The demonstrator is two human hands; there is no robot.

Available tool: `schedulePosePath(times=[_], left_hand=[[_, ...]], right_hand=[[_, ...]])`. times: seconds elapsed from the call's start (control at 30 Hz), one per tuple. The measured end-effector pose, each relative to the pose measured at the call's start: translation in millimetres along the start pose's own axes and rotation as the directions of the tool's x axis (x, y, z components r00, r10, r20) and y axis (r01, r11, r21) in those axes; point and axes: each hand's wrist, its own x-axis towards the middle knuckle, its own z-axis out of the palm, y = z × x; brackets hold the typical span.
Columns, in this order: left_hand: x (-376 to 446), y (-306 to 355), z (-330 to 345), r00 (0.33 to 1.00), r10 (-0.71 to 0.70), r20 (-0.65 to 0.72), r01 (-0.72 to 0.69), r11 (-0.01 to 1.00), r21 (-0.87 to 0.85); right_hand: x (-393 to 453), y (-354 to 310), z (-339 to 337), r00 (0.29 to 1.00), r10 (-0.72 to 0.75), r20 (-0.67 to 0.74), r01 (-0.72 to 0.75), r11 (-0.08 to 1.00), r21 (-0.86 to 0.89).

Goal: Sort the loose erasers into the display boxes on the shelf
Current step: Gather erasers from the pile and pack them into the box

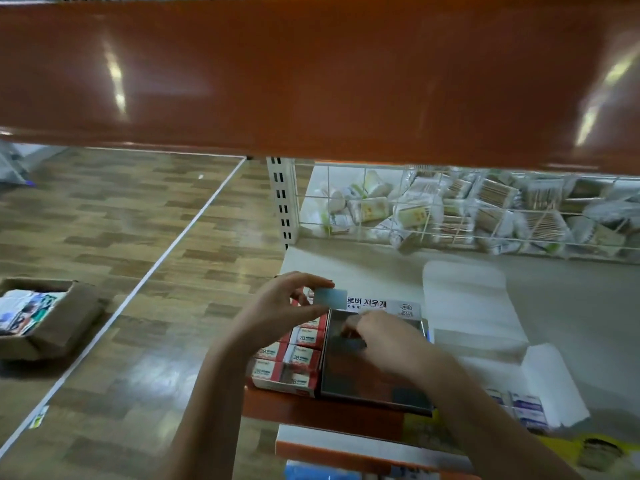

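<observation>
Right hand (381, 344) curled, contents unclear, inside dark display box (374, 375); left hand (277, 306) pinching pale blue-grey eraser (329, 297).

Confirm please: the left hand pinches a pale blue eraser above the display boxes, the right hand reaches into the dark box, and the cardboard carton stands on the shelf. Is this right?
One detail is wrong. The cardboard carton stands on the wooden floor, left of the shelf, as the head view shows. The left hand does pinch the pale blue eraser, and the right hand reaches into the dark box.
</observation>
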Motion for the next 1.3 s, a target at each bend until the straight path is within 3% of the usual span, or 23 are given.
schedulePosePath(times=[0.37, 0.47, 0.6, 0.7, 0.83, 0.97, 1.3], left_hand=[[1, -4, -3, 0.991, 0.074, 0.107, -0.085, 0.991, 0.099], [2, 1, 0, 0.990, 0.092, 0.108, -0.109, 0.980, 0.163], [5, 17, 21, 0.978, 0.133, 0.158, -0.180, 0.923, 0.340], [6, 27, 49, 0.964, 0.150, 0.219, -0.231, 0.881, 0.413], [10, 24, 79, 0.946, 0.130, 0.298, -0.276, 0.806, 0.523], [15, 15, 87, 0.949, 0.077, 0.305, -0.257, 0.750, 0.609], [18, 15, 80, 0.936, 0.017, 0.353, -0.262, 0.705, 0.659]], right_hand=[[-8, -11, 0, 0.999, 0.043, -0.033, -0.041, 0.997, 0.068], [-19, -6, -11, 0.988, 0.094, -0.124, -0.088, 0.995, 0.050], [-52, 9, -35, 0.909, 0.249, -0.333, -0.220, 0.968, 0.125], [-70, 21, -42, 0.831, 0.381, -0.405, -0.333, 0.924, 0.186], [-78, 31, -34, 0.810, 0.510, -0.290, -0.468, 0.859, 0.207], [-78, 30, -22, 0.837, 0.525, -0.158, -0.483, 0.842, 0.240], [-79, 29, -17, 0.856, 0.493, -0.156, -0.445, 0.856, 0.262]])
